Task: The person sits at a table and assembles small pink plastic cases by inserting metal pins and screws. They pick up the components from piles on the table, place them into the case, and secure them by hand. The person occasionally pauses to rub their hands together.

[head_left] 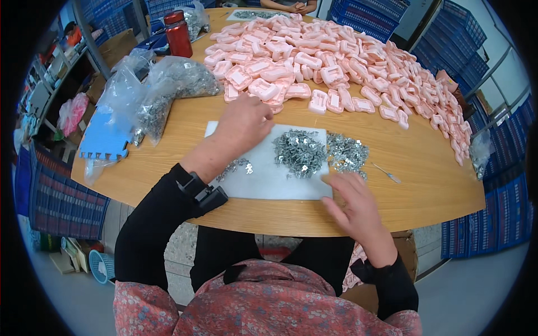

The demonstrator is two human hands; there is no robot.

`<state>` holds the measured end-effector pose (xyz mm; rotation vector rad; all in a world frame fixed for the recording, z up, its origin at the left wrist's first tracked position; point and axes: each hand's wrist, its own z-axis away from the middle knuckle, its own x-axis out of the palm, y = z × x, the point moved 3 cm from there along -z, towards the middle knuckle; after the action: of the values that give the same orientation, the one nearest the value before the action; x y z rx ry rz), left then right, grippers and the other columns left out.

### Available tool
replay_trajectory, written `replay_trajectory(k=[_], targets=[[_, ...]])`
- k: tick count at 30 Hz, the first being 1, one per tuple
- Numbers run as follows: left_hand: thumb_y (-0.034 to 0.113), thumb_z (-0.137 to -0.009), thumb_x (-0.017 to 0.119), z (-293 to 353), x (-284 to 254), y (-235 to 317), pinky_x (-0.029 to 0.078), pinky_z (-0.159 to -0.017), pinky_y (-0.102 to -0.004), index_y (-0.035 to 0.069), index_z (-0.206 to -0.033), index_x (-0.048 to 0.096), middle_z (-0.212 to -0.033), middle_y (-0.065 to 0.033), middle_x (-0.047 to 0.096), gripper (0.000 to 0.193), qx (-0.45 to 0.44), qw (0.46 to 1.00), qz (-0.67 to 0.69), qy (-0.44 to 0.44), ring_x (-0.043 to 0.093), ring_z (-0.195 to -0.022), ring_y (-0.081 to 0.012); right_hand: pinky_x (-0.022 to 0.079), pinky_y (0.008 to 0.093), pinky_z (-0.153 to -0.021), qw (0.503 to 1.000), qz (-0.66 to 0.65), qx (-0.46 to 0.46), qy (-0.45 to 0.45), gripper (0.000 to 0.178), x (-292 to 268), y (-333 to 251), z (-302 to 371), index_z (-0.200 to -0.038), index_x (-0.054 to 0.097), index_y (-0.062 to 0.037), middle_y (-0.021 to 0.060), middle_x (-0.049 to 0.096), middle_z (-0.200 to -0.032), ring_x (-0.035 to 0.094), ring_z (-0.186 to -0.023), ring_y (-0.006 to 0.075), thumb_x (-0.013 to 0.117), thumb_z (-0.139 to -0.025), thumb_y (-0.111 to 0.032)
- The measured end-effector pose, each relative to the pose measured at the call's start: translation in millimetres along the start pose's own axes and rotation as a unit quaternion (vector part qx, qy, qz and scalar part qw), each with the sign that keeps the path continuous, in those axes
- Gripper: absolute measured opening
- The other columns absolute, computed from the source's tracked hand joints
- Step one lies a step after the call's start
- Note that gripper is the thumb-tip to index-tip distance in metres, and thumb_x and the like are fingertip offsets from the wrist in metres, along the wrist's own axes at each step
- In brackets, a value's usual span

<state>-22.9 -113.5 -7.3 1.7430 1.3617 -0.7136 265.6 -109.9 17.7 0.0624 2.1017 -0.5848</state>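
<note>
My left hand is over the far left part of a white foam sheet, beside the near edge of a big heap of pale pink plastic shells. Its fingers are bent together; whatever may be in them is hidden. My right hand hovers at the sheet's near right corner, thumb and fingers apart, with nothing seen in it. A pile of small silvery metal parts lies on the sheet, and more loose metal parts spread beyond its right edge. A few metal pieces lie under my left forearm.
Clear bags of metal parts, a blue foam mat and a red bottle stand at the left. A thin tool lies at the right. Another person's hands rest at the far edge. Blue crates surround the table.
</note>
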Motion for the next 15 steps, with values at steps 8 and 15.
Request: replay_trajectory(k=[8,15], targets=[[0.017,-0.075,0.072,5,-6,53,0.046,-0.100,-0.0411,0.010,-0.116,0.068,-0.121,-0.0150,0.064,0.041,0.227,0.971,0.069,-0.030,0.056,-0.116,-0.0346,0.029,0.0499,-0.115,0.980,0.040,-0.158,-0.113,0.094,12,-46,-106,-0.141,0.047,-0.0086,0.0149,0.043,-0.150,0.038,-0.140,0.0361,0.090,-0.060,-0.025],[0.017,-0.076,0.072,17,-32,64,0.038,-0.110,-0.0395,0.013,-0.129,0.062,-0.132,-0.0145,0.060,0.054,0.191,0.951,0.124,-0.211,0.050,-0.127,-0.0311,0.032,0.0524,-0.112,0.962,0.069,-0.205,-0.164,0.090,33,-52,-130,-0.138,0.048,-0.0092,0.0143,0.058,-0.132,0.052,-0.127,0.0335,0.089,-0.059,-0.023]])
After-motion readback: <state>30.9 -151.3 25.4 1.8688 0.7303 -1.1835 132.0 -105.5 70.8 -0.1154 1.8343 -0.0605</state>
